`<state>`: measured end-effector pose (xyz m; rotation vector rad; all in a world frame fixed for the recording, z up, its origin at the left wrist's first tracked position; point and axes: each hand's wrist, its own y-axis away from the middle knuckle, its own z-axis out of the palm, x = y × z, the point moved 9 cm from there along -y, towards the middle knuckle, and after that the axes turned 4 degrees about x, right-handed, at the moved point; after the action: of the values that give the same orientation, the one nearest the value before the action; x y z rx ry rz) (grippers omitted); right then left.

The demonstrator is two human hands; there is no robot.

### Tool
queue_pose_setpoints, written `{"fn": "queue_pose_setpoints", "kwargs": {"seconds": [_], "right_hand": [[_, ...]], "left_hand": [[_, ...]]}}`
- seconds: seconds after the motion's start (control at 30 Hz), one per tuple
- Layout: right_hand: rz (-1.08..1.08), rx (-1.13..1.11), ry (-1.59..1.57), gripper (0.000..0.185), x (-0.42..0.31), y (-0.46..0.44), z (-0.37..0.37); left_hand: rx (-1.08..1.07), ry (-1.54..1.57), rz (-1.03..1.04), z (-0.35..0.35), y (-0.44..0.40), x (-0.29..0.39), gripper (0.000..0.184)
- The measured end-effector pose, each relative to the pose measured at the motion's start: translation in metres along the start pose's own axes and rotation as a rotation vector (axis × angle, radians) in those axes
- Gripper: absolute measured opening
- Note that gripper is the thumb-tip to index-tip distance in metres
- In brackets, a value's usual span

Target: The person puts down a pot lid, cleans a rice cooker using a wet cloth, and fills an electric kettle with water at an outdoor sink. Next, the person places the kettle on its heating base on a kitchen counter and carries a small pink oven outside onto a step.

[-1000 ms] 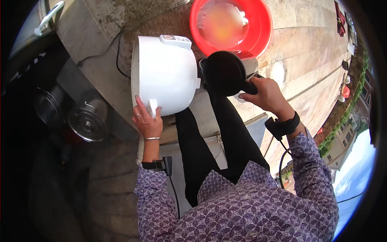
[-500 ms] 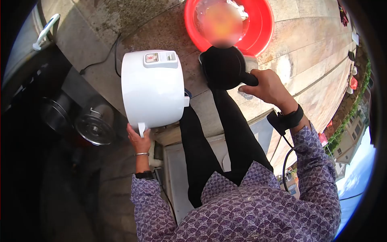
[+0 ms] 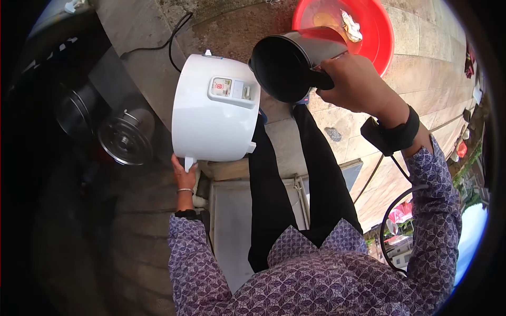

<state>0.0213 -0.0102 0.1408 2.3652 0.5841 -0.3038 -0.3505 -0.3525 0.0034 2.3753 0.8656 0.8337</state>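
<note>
My left hand [image 3: 183,173] grips a white rice cooker [image 3: 213,124] at its lower edge, beside one of its small feet; some fingers are hidden behind it. The cooker is tipped, with its side and switch panel [image 3: 230,89] turned up to me and its mouth out of sight. My right hand [image 3: 356,79] is closed round the black handle of an electric kettle [image 3: 282,68]. Tilted, the kettle shows me its round black end, close to the cooker's upper right side. Its shiny metal body reaches towards the red basin.
A red basin [image 3: 383,39] on the paved floor holds a white cloth [image 3: 351,26] and some liquid. Pots with a glass lid [image 3: 125,138] stand in the dark area at left. A black cord [image 3: 171,45] lies behind the cooker. A grey panel [image 3: 232,226] is below my legs.
The kettle has turned in my right hand, bringing its metal side into view and its black end nearer the cooker. The cooker has tilted slightly. The view has shifted, putting the basin further right.
</note>
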Motion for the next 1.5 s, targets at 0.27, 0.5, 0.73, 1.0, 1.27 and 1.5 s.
{"fn": "queue_pose_setpoints", "kwargs": {"seconds": [0.27, 0.5, 0.73, 1.0, 1.27, 1.5], "right_hand": [[-0.343, 0.034, 0.226, 0.011, -0.109, -0.043, 0.004], [-0.378, -0.019, 0.279, 0.013, -0.127, -0.052, 0.001], [-0.273, -0.016, 0.306, 0.015, -0.068, -0.052, 0.014], [-0.262, 0.041, 0.317, 0.018, -0.043, -0.032, 0.011], [-0.193, -0.036, 0.308, 0.013, -0.02, -0.017, 0.027], [-0.249, -0.093, 0.365, 0.01, -0.038, -0.023, 0.032]], "left_hand": [[-0.001, 0.017, -0.102, 0.006, 0.008, -0.017, 0.075], [0.045, 0.092, -0.029, 0.016, 0.022, -0.02, 0.074], [0.042, -0.014, -0.01, 0.015, 0.031, -0.013, 0.074], [0.048, -0.014, 0.023, 0.014, 0.026, -0.017, 0.076], [0.01, 0.045, -0.03, 0.015, 0.026, -0.014, 0.077], [0.038, 0.024, -0.045, 0.017, 0.03, -0.017, 0.077]]}}
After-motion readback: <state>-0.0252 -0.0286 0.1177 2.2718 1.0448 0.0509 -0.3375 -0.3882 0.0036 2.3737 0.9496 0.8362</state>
